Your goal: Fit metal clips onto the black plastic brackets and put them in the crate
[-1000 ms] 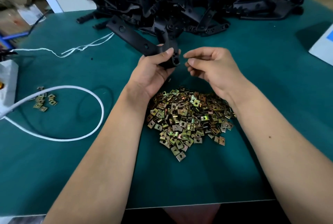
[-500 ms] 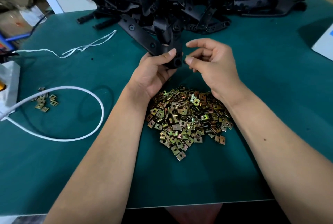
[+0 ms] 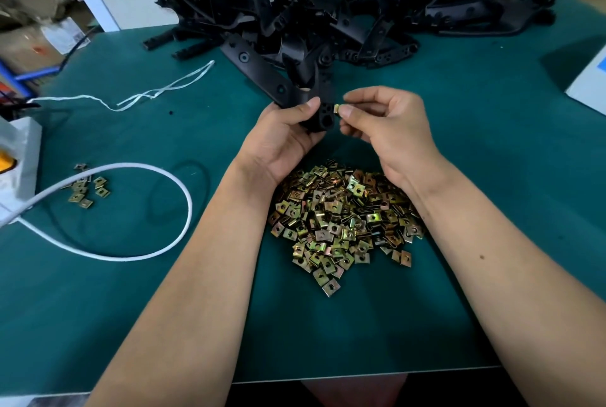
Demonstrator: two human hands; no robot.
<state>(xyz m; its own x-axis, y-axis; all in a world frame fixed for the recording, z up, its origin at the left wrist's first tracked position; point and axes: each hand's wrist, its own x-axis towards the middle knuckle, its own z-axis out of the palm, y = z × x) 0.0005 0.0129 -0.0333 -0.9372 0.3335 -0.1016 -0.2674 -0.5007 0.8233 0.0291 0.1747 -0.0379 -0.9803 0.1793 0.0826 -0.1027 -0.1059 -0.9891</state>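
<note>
The left hand [image 3: 285, 134] grips a black bracket [image 3: 323, 105] above the clip pile [image 3: 344, 219]; its palm hides the bracket's lower end. The right hand [image 3: 387, 124] pinches a metal clip [image 3: 337, 109] against the bracket's edge, fingertips covering most of it. No crate shows.

room and obstacles on the green table

the pile of black brackets [image 3: 344, 13] walls off the far edge. the heap of metal clips [image 3: 341, 219] fills the middle between the forearms. to the left, the white cable loop [image 3: 157, 242], a small cluster of clips [image 3: 87, 188] and white string [image 3: 157, 92] lie in the way. bare green mat [image 3: 508, 177] stays open on the right and along the near edge
</note>
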